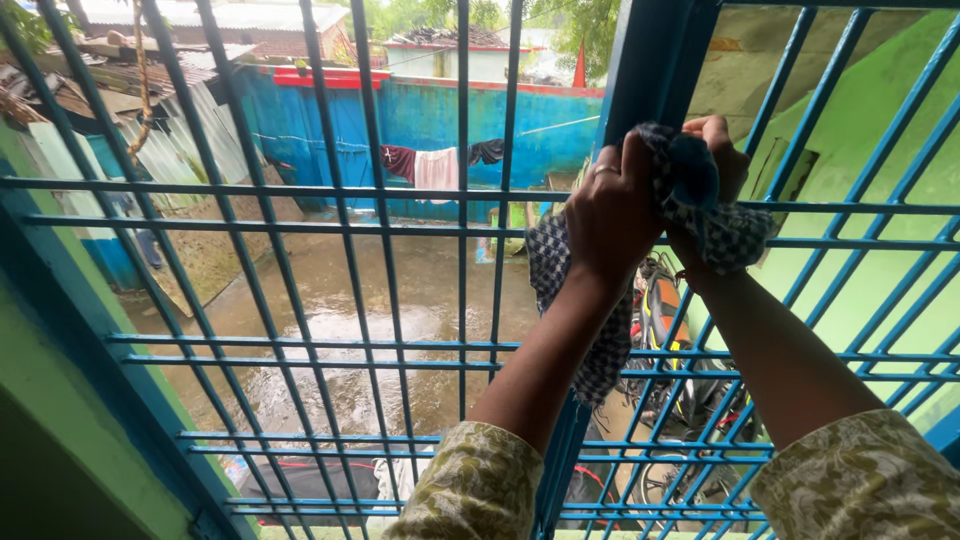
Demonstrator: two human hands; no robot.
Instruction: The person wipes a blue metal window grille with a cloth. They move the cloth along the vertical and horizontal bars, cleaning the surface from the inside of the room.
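Observation:
Both my hands are raised against a blue metal window grille (340, 345). They grip a dark-and-white checked cloth (730, 235) at the thick vertical post (655, 70) of the grille. My left hand (610, 215) wears a ring and clasps the cloth from the left. My right hand (715, 150) holds the bunched top of the cloth from the right. A long tail of the cloth (600, 360) hangs down behind my left forearm. My sleeves are pale with a leafy print.
Beyond the bars lies a wet courtyard (350, 310) with a blue wall (420, 120) and clothes on a line (435, 165). Parked motorbikes (670, 400) stand below to the right. A green wall (870, 150) flanks the right, a green window frame (60, 400) the left.

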